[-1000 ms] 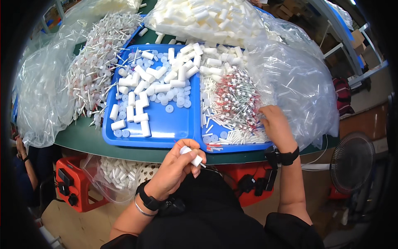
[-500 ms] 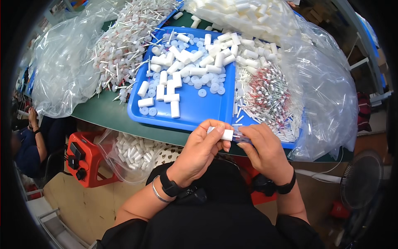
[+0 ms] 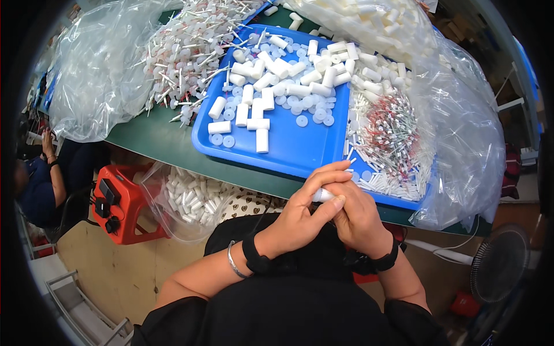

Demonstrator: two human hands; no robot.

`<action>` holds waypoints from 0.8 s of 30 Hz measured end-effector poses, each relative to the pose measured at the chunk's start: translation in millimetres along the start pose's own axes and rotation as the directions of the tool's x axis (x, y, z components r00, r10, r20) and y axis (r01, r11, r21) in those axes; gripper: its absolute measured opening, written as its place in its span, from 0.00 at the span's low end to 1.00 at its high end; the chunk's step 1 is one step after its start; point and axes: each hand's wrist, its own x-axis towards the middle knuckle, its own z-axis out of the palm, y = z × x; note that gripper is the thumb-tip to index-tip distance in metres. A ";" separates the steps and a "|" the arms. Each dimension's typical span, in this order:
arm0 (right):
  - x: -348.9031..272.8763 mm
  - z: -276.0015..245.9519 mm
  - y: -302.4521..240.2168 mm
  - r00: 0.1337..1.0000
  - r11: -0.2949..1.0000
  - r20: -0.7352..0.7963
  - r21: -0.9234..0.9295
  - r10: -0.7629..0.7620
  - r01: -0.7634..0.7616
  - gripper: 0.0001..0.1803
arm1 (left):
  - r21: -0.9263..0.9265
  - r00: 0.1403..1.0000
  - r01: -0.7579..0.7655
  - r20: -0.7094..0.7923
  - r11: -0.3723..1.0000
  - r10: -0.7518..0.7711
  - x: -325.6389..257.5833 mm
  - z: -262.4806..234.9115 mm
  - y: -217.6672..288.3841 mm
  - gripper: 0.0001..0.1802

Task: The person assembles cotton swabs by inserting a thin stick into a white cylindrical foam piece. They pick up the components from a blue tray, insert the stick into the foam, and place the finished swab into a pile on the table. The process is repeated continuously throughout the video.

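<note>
Head view: my left hand (image 3: 301, 219) is closed on a white cylinder (image 3: 324, 196), thumb on its near side. My right hand (image 3: 362, 219) presses up against the left; can't tell its grip, fingers hidden. Cylinder's near the front edge of the blue tray (image 3: 277, 154), white cylinders and discs (image 3: 302, 121) lying in it.

Off to my left I see a red stool (image 3: 131, 199) with black devices (image 3: 108, 191) on it, and beyond that a seated person (image 3: 37, 184) in dark blue. To my right stands a round fan (image 3: 500, 262), a red object (image 3: 464, 304) low down near it.
</note>
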 end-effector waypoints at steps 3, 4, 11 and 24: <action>-0.1 5.9 0.5 1.000 1.000 0.007 0.019 0.021 -0.021 0.14 | -0.138 0.997 0.059 0.047 0.989 -0.053 1.3 -5.5 -0.4 0.21; 0.0 8.3 0.7 1.000 0.999 0.002 0.023 0.029 -0.029 0.15 | -0.151 0.997 0.064 0.055 0.986 -0.056 1.6 -7.8 -3.8 0.22; 18.3 14.6 -2.1 0.992 0.996 -0.114 -0.061 0.061 -0.069 0.17 | -0.640 0.952 0.262 0.050 0.722 -0.301 13.3 -11.8 13.8 0.33; 22.2 34.1 -10.3 0.984 0.936 -0.173 -0.350 -0.032 -0.032 0.16 | -0.876 0.971 0.165 0.065 0.453 -0.228 7.4 -6.1 0.1 0.18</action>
